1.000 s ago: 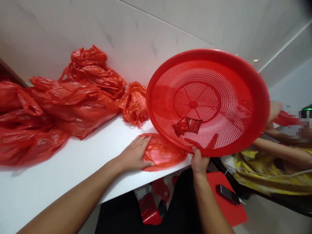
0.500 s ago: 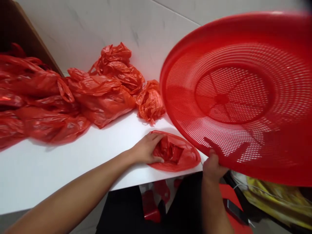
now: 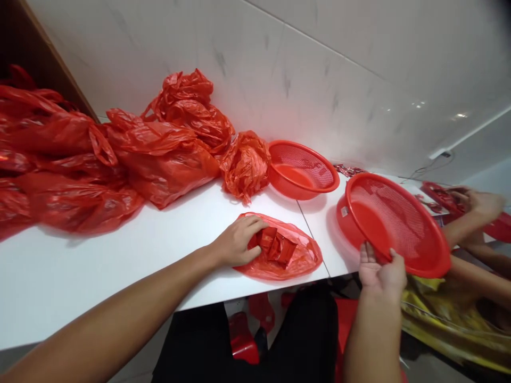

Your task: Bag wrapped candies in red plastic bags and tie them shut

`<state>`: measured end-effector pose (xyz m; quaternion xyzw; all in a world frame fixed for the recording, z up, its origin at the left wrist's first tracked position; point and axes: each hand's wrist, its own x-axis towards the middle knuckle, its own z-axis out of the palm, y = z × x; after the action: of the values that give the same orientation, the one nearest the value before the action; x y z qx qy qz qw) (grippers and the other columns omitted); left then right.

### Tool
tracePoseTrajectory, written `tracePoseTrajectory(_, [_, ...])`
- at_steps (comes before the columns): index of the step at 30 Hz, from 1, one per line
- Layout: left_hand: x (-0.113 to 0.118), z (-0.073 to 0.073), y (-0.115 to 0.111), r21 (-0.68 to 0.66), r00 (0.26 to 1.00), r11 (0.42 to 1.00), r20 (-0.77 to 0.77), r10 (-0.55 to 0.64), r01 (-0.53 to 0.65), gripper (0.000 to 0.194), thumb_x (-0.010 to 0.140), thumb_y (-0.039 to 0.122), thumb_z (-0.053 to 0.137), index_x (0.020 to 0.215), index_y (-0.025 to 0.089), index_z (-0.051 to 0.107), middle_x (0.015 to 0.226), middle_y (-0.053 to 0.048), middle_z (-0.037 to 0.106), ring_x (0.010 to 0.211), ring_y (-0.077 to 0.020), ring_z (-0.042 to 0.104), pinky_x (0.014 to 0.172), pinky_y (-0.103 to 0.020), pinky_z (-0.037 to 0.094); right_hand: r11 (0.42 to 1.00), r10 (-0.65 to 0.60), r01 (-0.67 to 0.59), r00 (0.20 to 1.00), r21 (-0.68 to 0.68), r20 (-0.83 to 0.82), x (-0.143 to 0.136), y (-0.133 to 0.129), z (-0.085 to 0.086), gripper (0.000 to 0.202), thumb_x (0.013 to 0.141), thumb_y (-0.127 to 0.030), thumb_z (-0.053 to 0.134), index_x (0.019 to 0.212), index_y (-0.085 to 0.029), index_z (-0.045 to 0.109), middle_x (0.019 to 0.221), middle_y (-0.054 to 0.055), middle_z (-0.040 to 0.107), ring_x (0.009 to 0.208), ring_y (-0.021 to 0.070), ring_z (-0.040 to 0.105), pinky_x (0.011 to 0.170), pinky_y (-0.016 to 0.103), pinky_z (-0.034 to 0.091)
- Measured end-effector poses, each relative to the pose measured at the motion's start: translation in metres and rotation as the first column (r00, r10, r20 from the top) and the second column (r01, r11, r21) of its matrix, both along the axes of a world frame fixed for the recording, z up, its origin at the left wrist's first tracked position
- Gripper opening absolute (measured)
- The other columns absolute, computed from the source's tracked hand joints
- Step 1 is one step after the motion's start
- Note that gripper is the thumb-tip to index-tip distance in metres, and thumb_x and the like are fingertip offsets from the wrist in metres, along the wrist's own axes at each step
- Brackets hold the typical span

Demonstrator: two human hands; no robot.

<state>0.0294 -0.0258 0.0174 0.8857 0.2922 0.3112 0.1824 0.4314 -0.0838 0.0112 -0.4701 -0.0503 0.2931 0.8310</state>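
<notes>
On the white table near its front edge lies a red plastic bag (image 3: 305,255), its mouth spread open and small shiny red packets (image 3: 279,249) inside. My left hand (image 3: 242,240) grips the bag's left edge, thumb and fingers curled round it beside the packets. My right hand (image 3: 382,270) pinches the near rim of a round red plastic mesh basket (image 3: 365,213), with the thumb on one side and the fingers under the rim. The basket tilts over the table's front edge and holds nothing that I can see.
Filled red plastic bags (image 3: 167,165) are heaped along the wall at left. A crumpled red bag (image 3: 246,167) and a second mesh basket (image 3: 293,178) stand behind the open bag. At far right a co-worker's hands (image 3: 477,202) work over red items.
The mesh basket has come down from a raised, upright tilt to table height, away from me, still in my right hand. The second basket and the co-worker's hands are now visible. My left hand stays put.
</notes>
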Motion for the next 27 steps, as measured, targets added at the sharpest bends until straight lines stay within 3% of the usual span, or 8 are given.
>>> tracePoseTrajectory(7, [-0.009, 0.010, 0.001, 0.037, 0.997, 0.999, -0.083, 0.006, -0.003, 0.079, 0.088, 0.043, 0.068, 0.159, 0.019, 0.044, 0.162, -0.016, 0.043, 0.151, -0.0397, 0.039, 0.128, -0.060, 0.032, 0.998, -0.054, 0.058, 0.993, -0.036, 0.101, -0.005, 0.008, -0.015, 0.031, 0.096, -0.044, 0.062, 0.119, -0.024, 0.052, 0.108, 0.006, 0.069, 0.091, 0.0174, 0.077, 0.083, 0.038, 0.067])
tracePoseTrajectory(12, [-0.018, 0.019, 0.009, 0.071, 0.952, 0.953, -0.065, 0.299, -0.294, 0.063, 0.092, 0.045, 0.064, 0.149, 0.020, 0.055, 0.144, -0.015, 0.058, 0.135, -0.0365, 0.052, 0.119, -0.057, 0.042, 0.978, 0.156, -0.098, 0.929, -0.184, 0.335, -0.056, -0.012, -0.017, 0.067, 0.090, -0.063, 0.066, 0.141, -0.027, 0.043, 0.106, 0.006, 0.070, 0.081, 0.0196, 0.073, 0.071, 0.037, 0.063])
tracePoseTrajectory(14, [-0.022, 0.019, 0.013, -0.009, 0.903, 0.917, -0.176, 0.391, -0.399, 0.071, 0.089, 0.055, 0.068, 0.149, 0.021, 0.057, 0.142, -0.017, 0.059, 0.129, -0.0385, 0.057, 0.113, -0.056, 0.046, 0.917, 0.364, -0.200, 0.770, -0.344, 0.524, -0.083, -0.020, -0.016, 0.086, 0.081, -0.063, 0.076, 0.151, -0.028, 0.041, 0.115, 0.008, 0.070, 0.080, 0.0189, 0.071, 0.070, 0.035, 0.061])
tracePoseTrajectory(16, [-0.028, 0.018, 0.017, -0.122, 0.853, 0.871, -0.307, 0.423, -0.476, 0.075, 0.086, 0.060, 0.070, 0.148, 0.021, 0.058, 0.137, -0.018, 0.063, 0.119, -0.0397, 0.064, 0.103, -0.053, 0.051, 0.797, 0.592, -0.235, 0.487, -0.556, 0.642, -0.105, -0.023, -0.011, 0.102, 0.072, -0.057, 0.086, 0.159, -0.028, 0.040, 0.120, 0.009, 0.070, 0.085, 0.0220, 0.071, 0.074, 0.037, 0.061])
tracePoseTrajectory(19, [-0.035, 0.017, 0.025, -0.270, 0.851, 0.825, -0.338, 0.402, -0.496, 0.055, 0.086, 0.046, 0.071, 0.136, 0.023, 0.068, 0.119, -0.013, 0.074, 0.104, -0.0349, 0.071, 0.090, -0.045, 0.054, 0.723, 0.690, -0.140, 0.179, -0.676, 0.701, -0.122, -0.017, 0.003, 0.087, 0.080, -0.046, 0.081, 0.158, -0.024, 0.048, 0.095, 0.004, 0.074, 0.081, 0.0237, 0.071, 0.080, 0.040, 0.059])
tracePoseTrajectory(21, [-0.038, 0.019, 0.029, -0.344, 0.891, 0.823, -0.218, 0.398, -0.452, 0.045, 0.085, 0.039, 0.073, 0.127, 0.024, 0.073, 0.108, -0.009, 0.077, 0.096, -0.0296, 0.072, 0.086, -0.040, 0.053, 0.794, 0.608, -0.167, 0.183, -0.585, 0.773, -0.125, -0.011, 0.016, 0.064, 0.089, -0.040, 0.072, 0.149, -0.021, 0.060, 0.085, 0.002, 0.073, 0.076, 0.0214, 0.071, 0.078, 0.037, 0.058])
tracePoseTrajectory(23, [-0.038, 0.025, 0.030, -0.415, 0.911, 0.826, -0.014, 0.413, -0.381, 0.041, 0.083, 0.041, 0.077, 0.121, 0.024, 0.075, 0.104, -0.006, 0.078, 0.088, -0.0250, 0.071, 0.082, -0.037, 0.053, 0.900, 0.433, -0.204, 0.298, -0.387, 0.851, -0.126, -0.009, 0.031, 0.049, 0.091, -0.036, 0.070, 0.137, -0.019, 0.069, 0.092, 0.005, 0.076, 0.079, 0.0200, 0.073, 0.076, 0.034, 0.059])
tracePoseTrajectory(27, [-0.035, 0.039, 0.026, -0.549, 0.796, 0.822, 0.424, 0.432, -0.154, 0.040, 0.080, 0.045, 0.085, 0.107, 0.018, 0.075, 0.095, -0.006, 0.075, 0.074, -0.0169, 0.067, 0.068, -0.030, 0.053, 0.998, 0.043, -0.055, 0.455, -0.021, 0.889, -0.133, -0.020, 0.057, 0.030, 0.089, -0.029, 0.074, 0.118, -0.020, 0.078, 0.107, 0.008, 0.079, 0.093, 0.0210, 0.076, 0.083, 0.034, 0.062])
